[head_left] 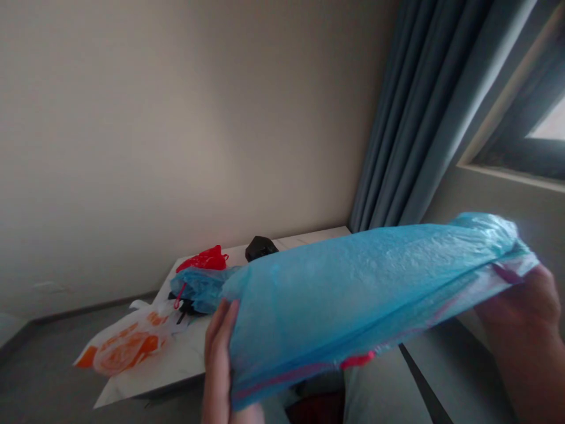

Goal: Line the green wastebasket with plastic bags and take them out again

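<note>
Closest to the camera, a blue plastic bag (335,288) stretches lengthwise from left to right, held up in front of my lap, with a pink-red band (358,359) along its near edge. My left grip (218,356) is closed on the bag's left end, fingers along that edge; my right grip (527,303) holds the right end, though the plastic hides its fingertips. Farther off to the left is a white tabletop (183,356). On its near left lies a white-and-orange bag (128,347), overhanging the left edge; beyond it sit a crumpled blue bag (205,290), a red bag (206,259) and, farther right, a black bundle (261,247), partly behind what I hold. Blue-grey curtains (419,118) hang at the far right, beside a window (529,126)
</note>
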Motion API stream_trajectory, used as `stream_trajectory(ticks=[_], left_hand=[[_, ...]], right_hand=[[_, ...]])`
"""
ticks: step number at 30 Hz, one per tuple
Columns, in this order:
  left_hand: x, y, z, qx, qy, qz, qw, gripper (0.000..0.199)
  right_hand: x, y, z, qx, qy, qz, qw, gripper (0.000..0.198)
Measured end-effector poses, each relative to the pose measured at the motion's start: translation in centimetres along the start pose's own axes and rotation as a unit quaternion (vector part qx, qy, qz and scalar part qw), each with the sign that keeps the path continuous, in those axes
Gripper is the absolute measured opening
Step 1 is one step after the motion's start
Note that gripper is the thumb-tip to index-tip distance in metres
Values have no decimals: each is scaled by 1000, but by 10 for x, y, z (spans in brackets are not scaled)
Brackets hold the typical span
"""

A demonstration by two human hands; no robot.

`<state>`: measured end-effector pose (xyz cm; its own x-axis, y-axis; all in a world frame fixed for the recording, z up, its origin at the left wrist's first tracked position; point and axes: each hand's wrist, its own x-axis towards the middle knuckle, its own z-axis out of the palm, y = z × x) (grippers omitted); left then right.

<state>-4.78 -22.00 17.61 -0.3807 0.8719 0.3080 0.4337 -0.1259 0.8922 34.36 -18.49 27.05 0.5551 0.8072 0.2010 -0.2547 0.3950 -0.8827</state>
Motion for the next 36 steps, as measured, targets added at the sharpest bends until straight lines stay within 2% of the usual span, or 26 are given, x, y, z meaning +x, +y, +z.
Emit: stream_trajectory(ticks=[2, 4, 5, 7, 9, 12, 13, 15, 19, 20, 22, 26, 29, 31, 34, 36], left_hand=[[-1, -7, 18, -9, -32, 61, 998, 66], [0, -21, 34, 7, -56, 82, 995, 73], [2, -28, 40, 29, -58, 82, 995, 78], [4, -41, 49, 74, -58, 81, 992, 86], [4, -50, 54, 103, -67, 84, 989, 91], [2, -56, 63, 105, -105, 89, 985, 90], [1, -58, 68, 102, -120, 85, 984, 85], [2, -64, 80, 99, -143, 73, 982, 72], [14, -75, 103, 99, -157, 63, 981, 44], [17, -77, 107, 91, -163, 65, 980, 39], [23, -77, 110, 65, -183, 51, 980, 36], [27, -77, 111, -5, -182, -44, 982, 41], [26, -84, 115, -70, -136, -143, 978, 42], [26, -90, 120, -134, -120, -238, 955, 46], [27, -94, 126, -229, -125, -369, 892, 54], [28, -93, 127, -270, -130, -425, 854, 54]], right_hand=[[12, 28, -14, -29, 22, 86, 996, 18], [19, 63, -30, -48, 101, 160, 981, 26], [19, 79, -39, -65, 146, 185, 970, 35], [12, 105, -51, -110, 161, 181, 964, 53], [0, 118, -55, -188, 125, 113, 968, 58], [-16, 120, -47, -307, 25, 28, 951, 52], [-19, 120, -43, -323, -13, 30, 946, 51], [-23, 121, -35, -318, -72, 78, 942, 52], [-26, 132, -28, -308, -121, 184, 925, 50], [-27, 135, -27, -322, -136, 184, 919, 51], [-29, 139, -28, -372, -163, 139, 903, 56], [-30, 140, -26, -509, -185, -6, 840, 76], [-27, 148, -17, -534, -257, -47, 804, 72], [-24, 164, -6, -531, -320, -53, 783, 64], [-17, 205, 16, -524, -392, -33, 755, 43], [-12, 239, 33, -523, -437, -2, 732, 36]])
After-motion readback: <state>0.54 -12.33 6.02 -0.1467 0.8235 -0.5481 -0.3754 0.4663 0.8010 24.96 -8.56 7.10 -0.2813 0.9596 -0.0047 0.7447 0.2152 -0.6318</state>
